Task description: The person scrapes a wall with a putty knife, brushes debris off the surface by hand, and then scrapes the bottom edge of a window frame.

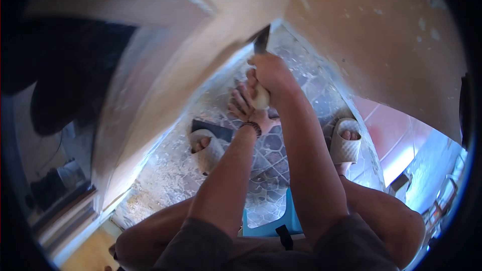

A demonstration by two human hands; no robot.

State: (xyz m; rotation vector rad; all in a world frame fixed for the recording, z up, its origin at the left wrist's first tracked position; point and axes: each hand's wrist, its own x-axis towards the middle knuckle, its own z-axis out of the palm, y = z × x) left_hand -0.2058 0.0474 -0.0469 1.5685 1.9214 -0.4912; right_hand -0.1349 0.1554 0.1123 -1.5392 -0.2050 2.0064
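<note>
My right hand (pixel 270 73) is closed around a tool whose flat dark grey blade (pixel 261 40) sticks out beyond the fist, up into the corner where the walls meet the floor. Below the fist shows a pale, rounded piece (pixel 261 98), which looks like the butt of the tool's handle. My left hand (pixel 247 104) is beside that piece with its fingers spread and thumb out to the right, the palm close against it. A dark beaded bracelet (pixel 252 128) circles the left wrist. My right fist hides the middle of the tool.
Walls close in left (pixel 165 85) and right (pixel 371 35). The patterned stone floor (pixel 266 158) carries pale flecks. My slippered feet (pixel 207 149) stand either side, a dark flat piece (pixel 213 129) near the left one. A blue plastic stool (pixel 268 228) is under me.
</note>
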